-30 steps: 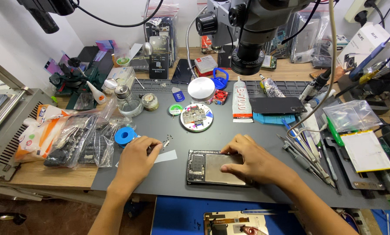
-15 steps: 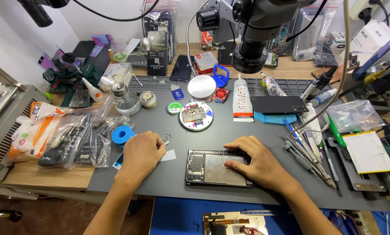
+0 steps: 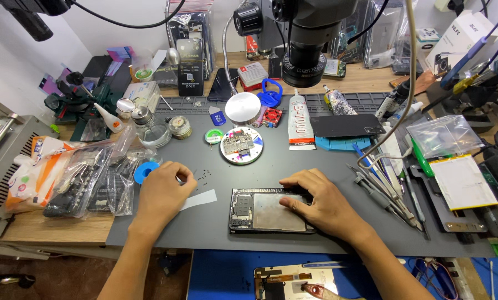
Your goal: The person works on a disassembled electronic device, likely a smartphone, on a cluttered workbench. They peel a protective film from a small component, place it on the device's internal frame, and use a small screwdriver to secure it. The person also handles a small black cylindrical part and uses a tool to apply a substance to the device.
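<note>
**A:** Where is the phone, and who has hold of it?

**B:** The opened phone (image 3: 268, 211) lies flat on the grey surface (image 3: 326, 161), back cover off, its metal plate and small boards facing up. The right hand (image 3: 321, 203) rests on its right half. That grip is wide: fingers spread across the top edge, pressing down and not closed around anything.

**A:** And the left hand?

**B:** The left hand (image 3: 162, 191) is well apart from the phone, knuckles up, fingers curled in towards a scatter of tiny screws (image 3: 201, 178) just beside it. A white strip (image 3: 199, 199) lies at its lower edge and a blue tape roll (image 3: 144, 171) near its other side. The grip looks narrow, but the fingertips are hidden under the hand, so I cannot tell whether they pinch a screw.

**A:** So what step does that look like?

**B:** I'd judge it as fetching small parts: one hand steadies the open phone and the other works among the loose screws.

**A:** What would a next move call for?

**B:** A fine pinch, in my view. The screws are very small and lie close together, so one must be lifted without sweeping the others away. The right hand should keep the phone from sliding. The tweezers (image 3: 382, 191) lie to the right of the phone, within reach if bare fingertips prove too blunt.
</note>
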